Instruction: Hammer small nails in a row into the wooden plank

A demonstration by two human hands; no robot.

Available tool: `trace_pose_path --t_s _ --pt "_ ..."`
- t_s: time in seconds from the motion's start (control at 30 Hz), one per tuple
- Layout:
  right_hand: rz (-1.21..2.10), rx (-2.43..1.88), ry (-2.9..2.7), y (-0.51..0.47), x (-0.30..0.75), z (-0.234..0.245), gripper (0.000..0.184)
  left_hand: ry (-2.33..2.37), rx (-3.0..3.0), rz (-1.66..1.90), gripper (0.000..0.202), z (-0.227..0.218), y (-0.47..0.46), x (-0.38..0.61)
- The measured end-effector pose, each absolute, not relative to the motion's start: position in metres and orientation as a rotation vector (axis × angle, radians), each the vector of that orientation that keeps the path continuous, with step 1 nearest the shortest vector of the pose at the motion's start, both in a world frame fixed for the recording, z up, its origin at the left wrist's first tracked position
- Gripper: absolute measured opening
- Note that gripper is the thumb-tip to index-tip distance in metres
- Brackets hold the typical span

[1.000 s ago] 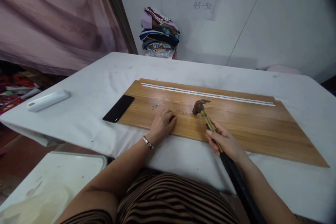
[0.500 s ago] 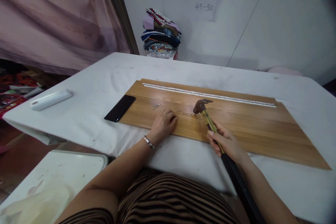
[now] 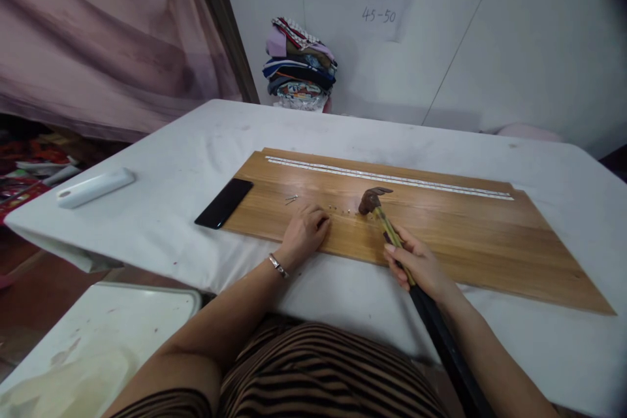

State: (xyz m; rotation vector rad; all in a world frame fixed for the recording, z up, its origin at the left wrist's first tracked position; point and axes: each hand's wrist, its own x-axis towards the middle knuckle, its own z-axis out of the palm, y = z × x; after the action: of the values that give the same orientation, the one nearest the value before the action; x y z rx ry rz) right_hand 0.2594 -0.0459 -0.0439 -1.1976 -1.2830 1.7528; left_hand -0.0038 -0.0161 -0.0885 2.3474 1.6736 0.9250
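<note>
A long wooden board (image 3: 470, 235) lies on the white-covered table (image 3: 171, 176). My right hand (image 3: 418, 264) grips the yellow-and-black handle of a hammer, whose brown head (image 3: 371, 199) rests on the board at the end of a short row of small nails (image 3: 343, 210). My left hand (image 3: 306, 230) lies on the board's near edge with its fingers curled in; whether anything is in them does not show. Two loose nails (image 3: 291, 198) sit on the board to the left of that hand.
A black phone (image 3: 224, 202) lies across the board's left end. A white tube-like object (image 3: 93, 187) rests near the table's left edge. A metal strip (image 3: 386, 177) runs along the board's far side. Folded clothes (image 3: 300, 68) are stacked by the wall.
The hammer head has dipped slightly and shifted a little left onto the nail row. My left hand has stayed where it was.
</note>
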Motion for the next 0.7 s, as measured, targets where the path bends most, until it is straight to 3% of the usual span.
trace_pose_path --t_s 0.7 --pt "1.755 -1.173 -1.313 -0.0454 0.2614 -0.0483 0.074 1.676 2.340 0.910 0.014 -0.0868 -0.0166 -0.0034"
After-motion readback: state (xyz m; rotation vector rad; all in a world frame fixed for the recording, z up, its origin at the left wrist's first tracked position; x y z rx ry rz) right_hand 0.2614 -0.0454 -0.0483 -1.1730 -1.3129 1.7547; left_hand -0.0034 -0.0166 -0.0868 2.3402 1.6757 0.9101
